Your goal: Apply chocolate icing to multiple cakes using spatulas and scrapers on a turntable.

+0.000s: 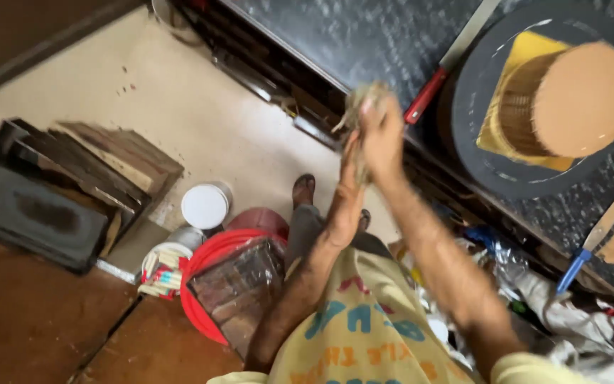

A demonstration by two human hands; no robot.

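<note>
The 2 hands are pressing together above the floor, the right hand (pixel 381 135) clenching a pale fibrous wad (pixel 364 96) in its fingers and the left hand (pixel 346 206) bracing it from below, beside the dark worktop (pixel 364 35) carrying a woven basket (pixel 563 99).

The light is soft and warm, with no hard shadows on the pale floor (pixel 200 121); the dark counter (pixel 378 35) at the far right carries a faint grey sheen; the whole frame is smeared by motion blur, worst on the raised hands and the round basket (pixel 570 99) at the right; the near left corner falls into dim brown; edges look stretched and tilted.
</note>
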